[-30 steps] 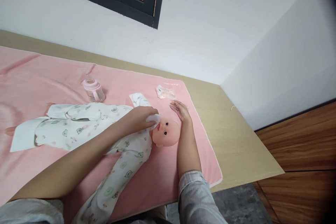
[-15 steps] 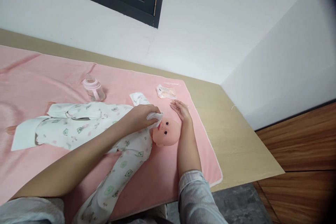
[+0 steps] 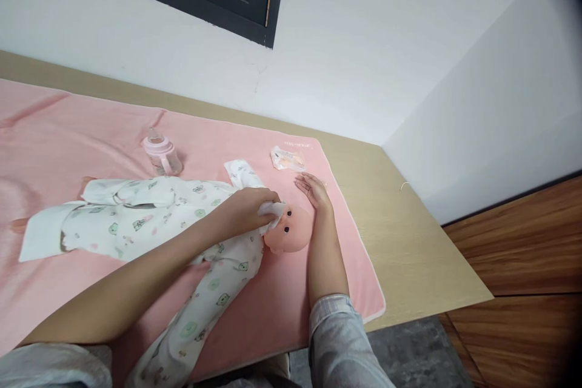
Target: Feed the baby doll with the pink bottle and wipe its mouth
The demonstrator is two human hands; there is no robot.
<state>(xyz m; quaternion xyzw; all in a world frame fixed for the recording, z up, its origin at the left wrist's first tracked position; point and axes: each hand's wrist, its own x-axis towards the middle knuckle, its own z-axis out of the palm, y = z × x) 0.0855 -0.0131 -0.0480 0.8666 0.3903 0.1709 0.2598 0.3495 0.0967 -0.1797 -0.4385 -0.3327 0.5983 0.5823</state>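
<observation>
A baby doll (image 3: 296, 235) lies on its back in white patterned clothes, its head to the right and its two dark eyes uncovered. My left hand (image 3: 251, 209) reaches across its chest, fingers closed on a white wipe (image 3: 271, 210), which rests against the doll's mouth area and hides it. Beyond the top of the head, my right hand (image 3: 314, 191) lies on the pink blanket (image 3: 282, 303) with fingers stretched out and nothing in them; its forearm runs beside the crown. A small clear-and-orange packet (image 3: 288, 159) lies just past my right fingertips.
A pink baby bottle (image 3: 162, 155) with a handle stands behind the doll's legs. The blanket covers much of the wooden table (image 3: 400, 254), whose right end shows bare wood. A white wall (image 3: 336, 60) with a dark window frame (image 3: 268, 30) rises behind; wooden panels (image 3: 522, 242) stand right.
My left hand has shifted slightly right and down with the wipe, which now covers more of the doll's mouth. My right hand has stayed in place.
</observation>
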